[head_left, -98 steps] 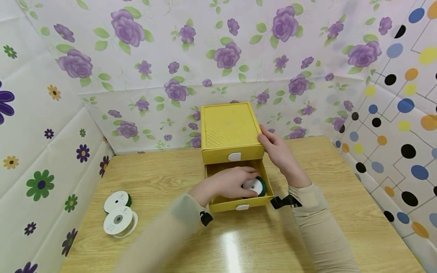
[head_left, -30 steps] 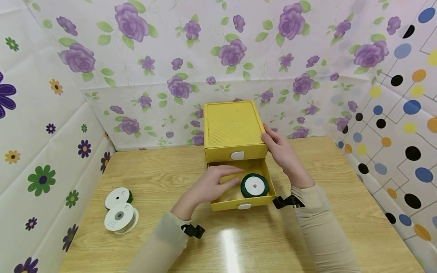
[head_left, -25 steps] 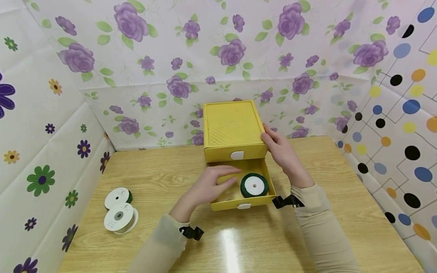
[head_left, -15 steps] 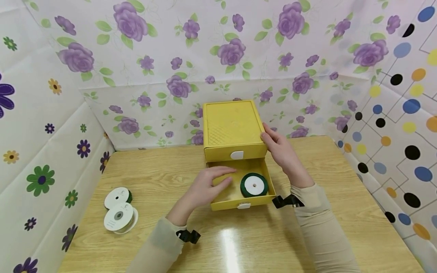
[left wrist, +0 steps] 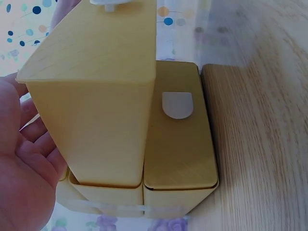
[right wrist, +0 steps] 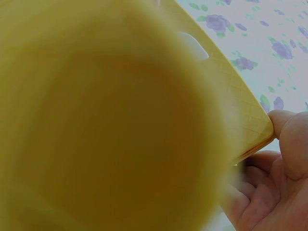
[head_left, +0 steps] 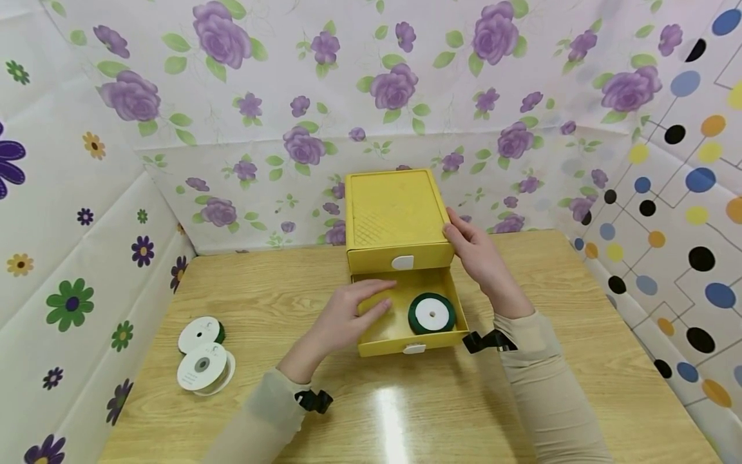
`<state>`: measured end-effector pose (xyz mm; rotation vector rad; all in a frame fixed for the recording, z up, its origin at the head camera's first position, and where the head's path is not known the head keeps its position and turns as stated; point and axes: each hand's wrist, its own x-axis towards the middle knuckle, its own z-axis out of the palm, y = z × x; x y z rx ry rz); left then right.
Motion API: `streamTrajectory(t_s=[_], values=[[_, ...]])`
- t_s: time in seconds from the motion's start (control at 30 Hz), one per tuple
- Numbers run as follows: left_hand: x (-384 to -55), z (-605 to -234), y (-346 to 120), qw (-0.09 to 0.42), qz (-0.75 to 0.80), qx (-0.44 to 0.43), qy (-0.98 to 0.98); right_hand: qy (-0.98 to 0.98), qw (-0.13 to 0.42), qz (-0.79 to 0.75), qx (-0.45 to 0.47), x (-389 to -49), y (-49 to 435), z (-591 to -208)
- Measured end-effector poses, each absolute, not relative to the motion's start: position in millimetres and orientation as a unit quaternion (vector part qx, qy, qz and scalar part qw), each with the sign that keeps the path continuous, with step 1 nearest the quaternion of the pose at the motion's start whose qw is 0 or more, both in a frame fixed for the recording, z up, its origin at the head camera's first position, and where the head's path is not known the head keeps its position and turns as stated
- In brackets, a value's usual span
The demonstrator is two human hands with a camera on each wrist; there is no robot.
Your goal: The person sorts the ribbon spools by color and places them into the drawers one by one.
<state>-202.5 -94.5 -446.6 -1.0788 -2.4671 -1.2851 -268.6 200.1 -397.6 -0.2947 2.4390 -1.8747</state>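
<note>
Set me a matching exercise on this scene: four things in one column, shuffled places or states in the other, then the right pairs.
Things
1. green-edged spool
2. left hand
3. right hand
4. front white spool

Places or states
A. gripping the right edge of the yellow box
B. at the left of the table
C. lying in the open drawer
D. holding nothing

Pairs: 1-C, 2-D, 3-A, 4-B

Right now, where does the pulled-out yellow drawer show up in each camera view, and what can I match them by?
Head: pulled-out yellow drawer, below and slightly right of centre, green ribbon spool inside.
Left wrist: drawer, large, left of centre.
Right wrist: probably the drawer, a close blur filling the left.
Shared landmark: purple-rose backdrop, respectively at top, bottom edge and upper right.
</note>
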Motion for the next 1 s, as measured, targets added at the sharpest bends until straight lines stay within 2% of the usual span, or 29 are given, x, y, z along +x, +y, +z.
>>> streamTrajectory(t_s=[0.33,0.57,1.0], values=[[-201.5,-446.9,-97.4,0.098,-0.415,-0.381,-0.82,0.791,0.026,-0.603,-0.095,-267.9,198.4,-395.9],[-197.3,-444.1,-103.0,0.13,-0.41,-0.39,-0.814,0.79,0.027,-0.605,-0.098,-267.7,199.6,-396.7],[-182.9,-437.6,-129.4,0.155,-0.473,-0.331,-0.802,0.788,0.027,-0.606,-0.1,-267.1,199.7,-397.2]])
